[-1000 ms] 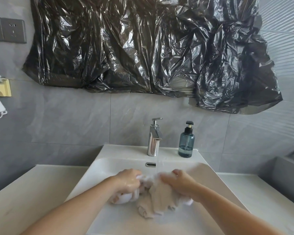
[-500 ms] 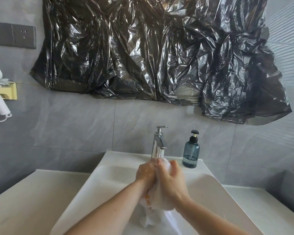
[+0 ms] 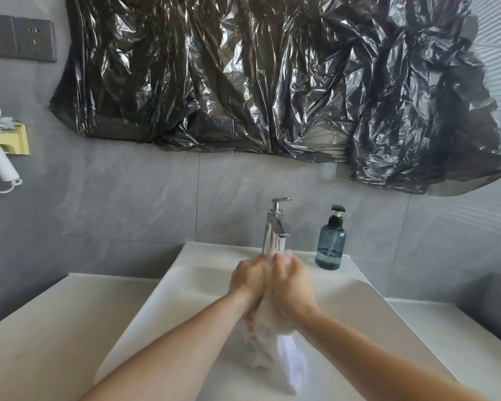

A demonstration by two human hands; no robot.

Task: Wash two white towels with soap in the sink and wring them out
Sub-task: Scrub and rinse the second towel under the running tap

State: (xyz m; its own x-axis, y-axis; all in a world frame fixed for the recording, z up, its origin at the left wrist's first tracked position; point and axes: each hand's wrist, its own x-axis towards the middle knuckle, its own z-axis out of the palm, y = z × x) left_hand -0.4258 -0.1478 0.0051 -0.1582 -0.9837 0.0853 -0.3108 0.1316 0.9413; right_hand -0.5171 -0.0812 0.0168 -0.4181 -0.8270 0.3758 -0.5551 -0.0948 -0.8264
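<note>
At lower centre of the frame, the left hand (image 3: 248,280) and right hand (image 3: 294,285) are pressed together, each grip curled round a bunched white towel (image 3: 268,322) held above the sink (image 3: 168,287), just under the tap (image 3: 276,227). The towel's wet ends hang down into the basin, and a blue soap bottle (image 3: 331,241) stands just right of the tap on the sink's back ledge

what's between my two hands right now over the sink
In the head view, the bunched wet white towels are squeezed between the left hand and right hand, their loose ends hanging down into the sink.
</note>
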